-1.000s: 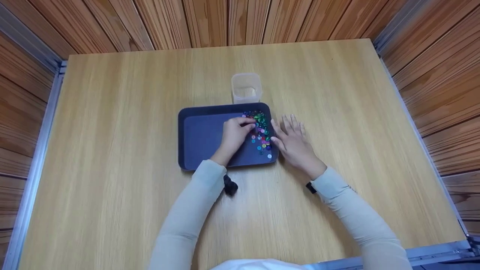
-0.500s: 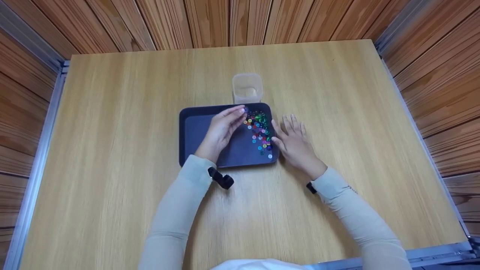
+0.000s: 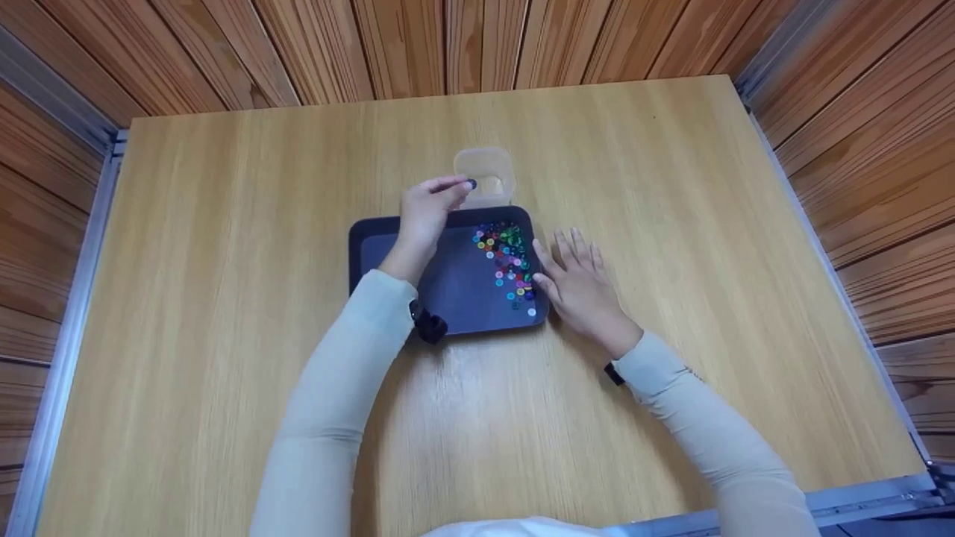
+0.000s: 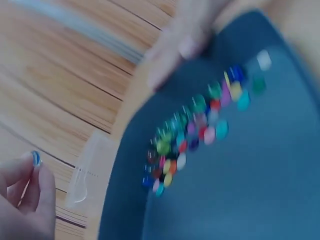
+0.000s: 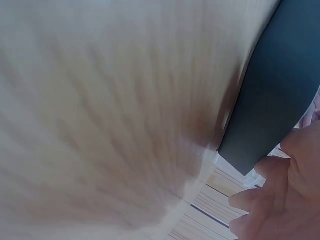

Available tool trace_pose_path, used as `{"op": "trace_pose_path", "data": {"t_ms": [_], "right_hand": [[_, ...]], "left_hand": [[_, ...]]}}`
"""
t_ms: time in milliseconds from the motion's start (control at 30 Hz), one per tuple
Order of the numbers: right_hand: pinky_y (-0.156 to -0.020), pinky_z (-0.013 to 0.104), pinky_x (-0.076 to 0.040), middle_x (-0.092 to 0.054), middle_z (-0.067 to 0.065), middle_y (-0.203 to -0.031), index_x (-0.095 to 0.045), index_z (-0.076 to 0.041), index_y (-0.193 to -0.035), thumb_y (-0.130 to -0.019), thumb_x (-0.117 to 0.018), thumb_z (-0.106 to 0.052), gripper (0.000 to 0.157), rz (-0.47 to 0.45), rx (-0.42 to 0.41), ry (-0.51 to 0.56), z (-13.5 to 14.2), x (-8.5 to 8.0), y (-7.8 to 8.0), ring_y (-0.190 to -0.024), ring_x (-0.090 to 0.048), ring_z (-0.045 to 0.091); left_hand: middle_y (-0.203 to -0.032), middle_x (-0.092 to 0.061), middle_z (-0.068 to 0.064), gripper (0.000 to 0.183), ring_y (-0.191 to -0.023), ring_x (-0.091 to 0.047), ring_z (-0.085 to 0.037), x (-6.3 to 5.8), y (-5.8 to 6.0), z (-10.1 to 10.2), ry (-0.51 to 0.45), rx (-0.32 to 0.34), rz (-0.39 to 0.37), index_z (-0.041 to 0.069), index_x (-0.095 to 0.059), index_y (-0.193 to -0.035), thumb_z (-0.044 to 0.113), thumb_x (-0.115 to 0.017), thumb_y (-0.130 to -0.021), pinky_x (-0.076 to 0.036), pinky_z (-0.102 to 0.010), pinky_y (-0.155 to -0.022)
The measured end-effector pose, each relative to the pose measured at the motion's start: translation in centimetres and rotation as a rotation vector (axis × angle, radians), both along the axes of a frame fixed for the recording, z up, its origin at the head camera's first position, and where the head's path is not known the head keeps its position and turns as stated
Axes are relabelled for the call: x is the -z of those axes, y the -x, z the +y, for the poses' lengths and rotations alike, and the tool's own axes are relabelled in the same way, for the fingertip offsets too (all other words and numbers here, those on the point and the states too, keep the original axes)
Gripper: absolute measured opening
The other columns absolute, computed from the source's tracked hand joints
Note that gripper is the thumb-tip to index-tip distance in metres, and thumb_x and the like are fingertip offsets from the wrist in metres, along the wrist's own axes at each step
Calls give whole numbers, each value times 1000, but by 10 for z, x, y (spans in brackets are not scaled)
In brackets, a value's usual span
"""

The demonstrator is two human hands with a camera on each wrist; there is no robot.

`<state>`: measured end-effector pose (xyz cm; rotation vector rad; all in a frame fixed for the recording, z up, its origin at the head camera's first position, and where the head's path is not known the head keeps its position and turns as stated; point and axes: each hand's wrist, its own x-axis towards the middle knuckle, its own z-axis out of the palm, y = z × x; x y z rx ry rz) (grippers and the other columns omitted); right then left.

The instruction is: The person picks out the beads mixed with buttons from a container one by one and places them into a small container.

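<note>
My left hand [image 3: 424,212] pinches a small dark blue button [image 3: 471,183] between thumb and fingertips, over the near left part of a clear plastic container [image 3: 501,165]. In the left wrist view that button [image 4: 36,158] shows as a shiny blue disc. The dark tray [image 3: 462,302] lies just in front of the container. Many-coloured buttons [image 3: 512,246] lie scattered along its right side, a white one nearest its front right corner. My right hand [image 3: 586,294] rests at the tray's right edge, fingers straight and spread, thumb and forefinger at the rim.
A light wood table [image 3: 224,298] bears everything. Behind it stands a wood-plank wall [image 3: 418,45], with more planks on both sides. A black wrist camera [image 3: 430,327] on the left sleeve hangs over the tray's front edge.
The left hand has picked a dark blue button from the tray's pile and carried it up and away from me to the container. The right hand keeps its place at the tray.
</note>
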<state>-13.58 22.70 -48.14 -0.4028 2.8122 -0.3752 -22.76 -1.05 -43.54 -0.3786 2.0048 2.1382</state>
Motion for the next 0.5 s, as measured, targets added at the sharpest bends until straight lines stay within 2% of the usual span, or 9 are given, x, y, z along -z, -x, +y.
{"op": "trace_pose_path", "data": {"t_ms": [33,133,200,267,367,500], "right_hand": [[-124,59,6,0,18,-168,-10,-23,-160,-108,-24,-44,58,-1,0,1,0,0,0,-154,12,38],[-124,58,7,1,17,-168,-8,-24,-160,-108,-23,-46,58,-9,5,0,-1,-1,0,-154,13,38],[-124,58,7,2,17,-168,-8,-25,-160,-108,-22,-46,58,-8,8,-2,-1,-1,1,-154,12,37],[-124,58,7,1,16,-168,-8,-25,-160,-108,-23,-46,58,-7,9,-5,-1,0,1,-154,12,37],[-124,59,6,1,16,-168,-9,-25,-160,-108,-23,-47,58,-6,7,-5,0,1,0,-154,11,37],[-124,59,7,1,16,-168,-10,-24,-160,-108,-24,-46,58,-4,3,-12,1,1,0,-154,12,37]], "left_hand": [[-109,-74,-6,21,-103,-67,-21,-2,4,1,107,14,36,7,-75,-109,18,-71,-92,-54,-23,-86],[-113,-75,-6,19,-98,-67,-15,-6,16,5,445,104,177,8,-76,-109,17,-68,-95,-54,-22,-82],[-114,-74,-7,20,-100,-68,-15,-7,23,7,633,179,263,7,-76,-111,14,-65,-97,-56,-23,-84],[-117,-73,-8,22,-110,-67,-18,-6,28,10,782,251,325,6,-74,-114,13,-62,-99,-55,-28,-95],[-121,-71,-7,23,-116,-65,-20,-4,32,14,889,315,320,7,-73,-117,14,-59,-100,-53,-30,-100],[-124,-70,-6,24,-119,-64,-19,-1,34,19,927,346,292,8,-73,-119,14,-59,-100,-52,-31,-103]]}}
